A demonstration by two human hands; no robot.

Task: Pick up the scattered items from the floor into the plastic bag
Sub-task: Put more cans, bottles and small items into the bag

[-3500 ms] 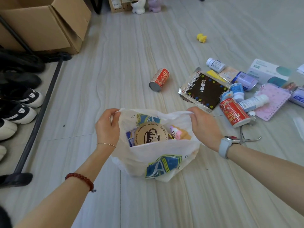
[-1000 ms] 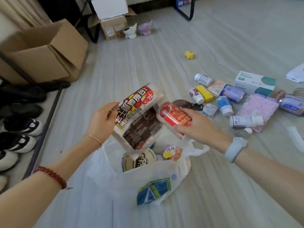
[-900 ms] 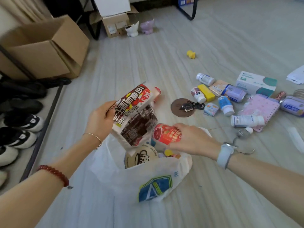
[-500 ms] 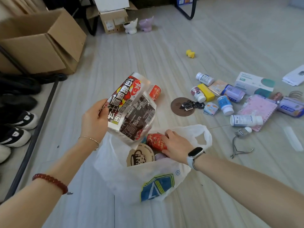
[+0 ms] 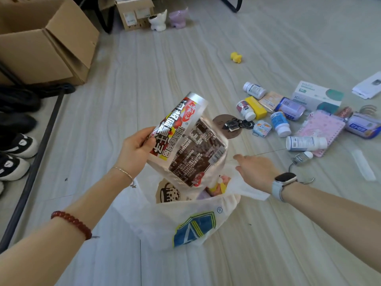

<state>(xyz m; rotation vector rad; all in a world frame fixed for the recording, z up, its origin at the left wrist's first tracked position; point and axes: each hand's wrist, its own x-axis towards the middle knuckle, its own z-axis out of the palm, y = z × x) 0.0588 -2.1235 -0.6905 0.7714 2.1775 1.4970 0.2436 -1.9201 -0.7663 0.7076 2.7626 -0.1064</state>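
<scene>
Honestly, with the left hand (image 5: 135, 149) pinching the snack packet (image 5: 189, 141) above the plastic bag (image 5: 185, 221), the empty, loose-fingered right hand (image 5: 255, 170) at 3 o'clock should probably spread the rim first.

The bag (image 5: 185, 219) sits on the floor (image 5: 165, 79) in front of the person, things inside it. A packet (image 5: 185, 141) hangs over its mouth. Bottles (image 5: 280, 123), boxes (image 5: 317, 96) and a notebook (image 5: 321, 129) lie scattered to the right. Cartons (image 5: 45, 42) and shoes (image 5: 14, 153) stand along the left.
</scene>
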